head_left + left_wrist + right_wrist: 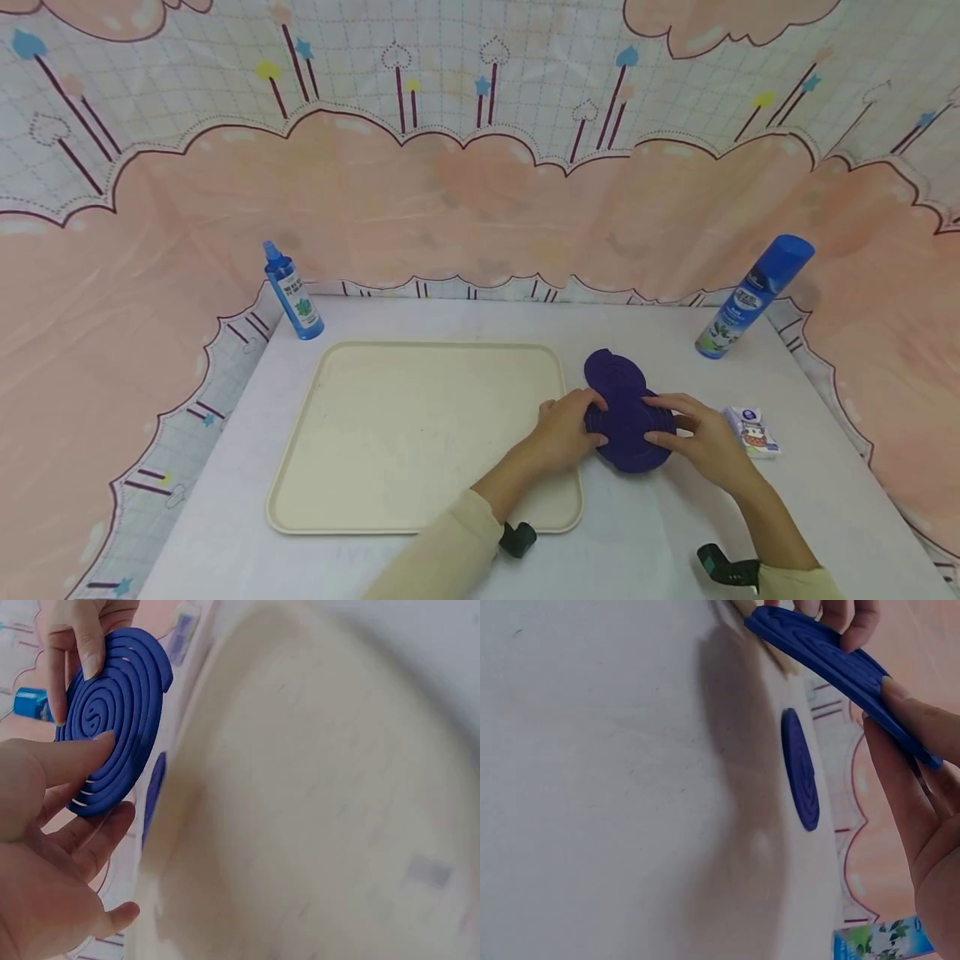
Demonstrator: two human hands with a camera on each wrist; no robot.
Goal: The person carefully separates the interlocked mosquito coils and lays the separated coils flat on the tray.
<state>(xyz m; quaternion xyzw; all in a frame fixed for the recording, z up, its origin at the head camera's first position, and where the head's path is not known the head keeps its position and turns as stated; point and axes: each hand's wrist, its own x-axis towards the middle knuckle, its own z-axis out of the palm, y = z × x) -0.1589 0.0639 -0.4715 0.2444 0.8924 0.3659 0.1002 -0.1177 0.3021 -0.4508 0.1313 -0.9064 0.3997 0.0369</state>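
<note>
A dark blue coil mat (628,437), made of rings that go round and round, is up in the air over the right half of the white counter (832,508), beside the right edge of the tray. The left hand (564,432) pinches one side, with its thumb on the flat face and fingers under the rim. The right hand (701,439) pinches the other side, so each grip is closed on the same mat. Holding it from two sides probably stops the thin mat from flopping. It tilts a bit, and there is a gap under it. A second blue mat (609,367) lies flat on the counter, farther back. The big cream tray (420,437) sits left of the hands, maybe there so it is easy to reach. A small tissue pack (752,433) lies past the right hand, toward the counter's right edge. A blue spray bottle (294,296) stands by the back left corner, and a tall blue can (752,298) by the back right corner, perhaps to stay out of the way.
</note>
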